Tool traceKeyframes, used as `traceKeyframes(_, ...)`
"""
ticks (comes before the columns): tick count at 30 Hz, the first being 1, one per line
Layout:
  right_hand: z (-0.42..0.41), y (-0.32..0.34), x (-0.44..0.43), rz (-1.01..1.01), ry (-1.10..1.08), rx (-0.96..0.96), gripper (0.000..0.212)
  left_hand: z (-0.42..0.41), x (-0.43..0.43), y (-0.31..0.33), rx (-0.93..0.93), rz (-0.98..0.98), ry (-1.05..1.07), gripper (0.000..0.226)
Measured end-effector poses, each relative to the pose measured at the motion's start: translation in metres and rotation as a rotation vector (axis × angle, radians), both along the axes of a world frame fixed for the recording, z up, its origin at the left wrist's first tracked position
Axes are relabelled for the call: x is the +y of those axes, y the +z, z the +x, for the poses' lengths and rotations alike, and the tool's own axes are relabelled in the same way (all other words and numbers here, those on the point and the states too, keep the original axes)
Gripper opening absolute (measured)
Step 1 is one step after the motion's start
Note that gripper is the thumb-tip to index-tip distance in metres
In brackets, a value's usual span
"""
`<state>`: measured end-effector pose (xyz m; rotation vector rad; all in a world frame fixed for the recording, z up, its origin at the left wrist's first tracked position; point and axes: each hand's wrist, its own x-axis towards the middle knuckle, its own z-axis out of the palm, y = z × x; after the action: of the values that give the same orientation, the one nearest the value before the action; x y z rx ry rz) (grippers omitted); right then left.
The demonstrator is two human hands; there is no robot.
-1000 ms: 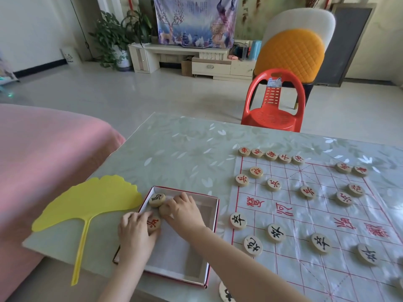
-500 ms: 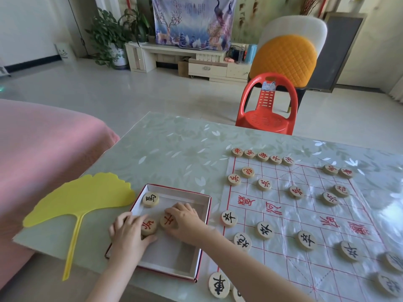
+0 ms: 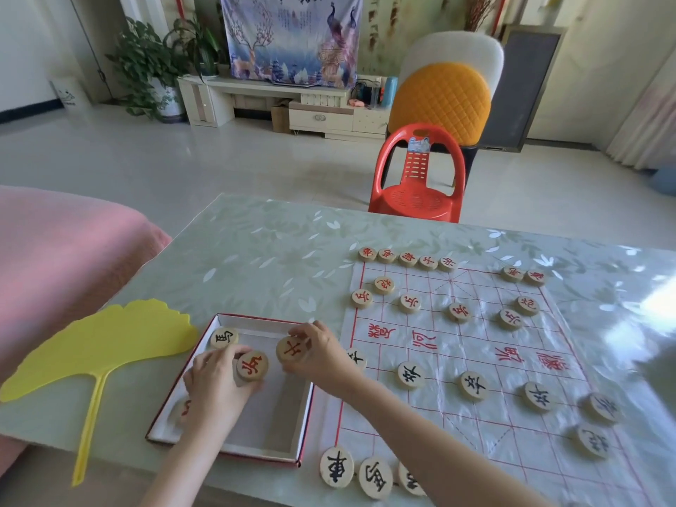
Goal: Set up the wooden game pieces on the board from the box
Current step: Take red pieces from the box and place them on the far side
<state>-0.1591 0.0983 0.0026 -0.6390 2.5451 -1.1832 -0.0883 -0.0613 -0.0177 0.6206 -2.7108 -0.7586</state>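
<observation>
A shallow red-edged box [image 3: 278, 429] lies on the table left of the plastic game board [image 3: 472, 364]. My left hand [image 3: 216, 387] grips a round wooden piece with a red character [image 3: 252, 365] inside the box. My right hand [image 3: 320, 354] grips another red-marked piece [image 3: 290, 349], tilted up just above the box floor. A black-marked piece [image 3: 224, 337] rests in the box's far left corner. Another piece [image 3: 180, 411] shows partly under my left wrist. Several red-marked pieces [image 3: 408, 258] and black-marked pieces [image 3: 411, 375] stand on the board.
A yellow leaf-shaped fan [image 3: 98, 342] lies left of the box. Three black-marked pieces [image 3: 336, 466] sit at the table's near edge. A red plastic chair [image 3: 419, 177] stands beyond the table's far edge. A pink cover [image 3: 62, 247] lies at the left.
Both hands have closed on a red-marked piece each and lifted them slightly in the box. The right hand moved a little right with its piece. The camera moved closer.
</observation>
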Motion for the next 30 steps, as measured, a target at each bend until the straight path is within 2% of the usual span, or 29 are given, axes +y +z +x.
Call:
traceKeyframes(6, -0.002, 0.018, 0.064, -0.055, -0.087, 0.038, 0.054, -0.021, 0.042, 0.014, 0.098, 0.029, -0.136, 0.054)
traceKeyframes(11, -0.022, 0.016, 0.123, -0.047, -0.170, 0.069, 0.053, -0.050, 0.088, 0.019, 0.131, 0.157, -0.260, 0.048)
traceKeyframes(15, -0.052, 0.008, 0.173, -0.040, -0.343, 0.111, 0.058, -0.084, 0.141, 0.021, 0.122, 0.283, -0.344, 0.052)
traceKeyframes(23, -0.170, -0.004, 0.272, 0.154, -0.664, 0.156, 0.057, -0.157, 0.247, 0.013, 0.088, 0.385, -0.491, 0.052)
traceKeyframes(30, -0.241, -0.028, 0.296, 0.283, -0.710, 0.136, 0.057, -0.201, 0.292, 0.000, 0.089, 0.394, -0.504, 0.053)
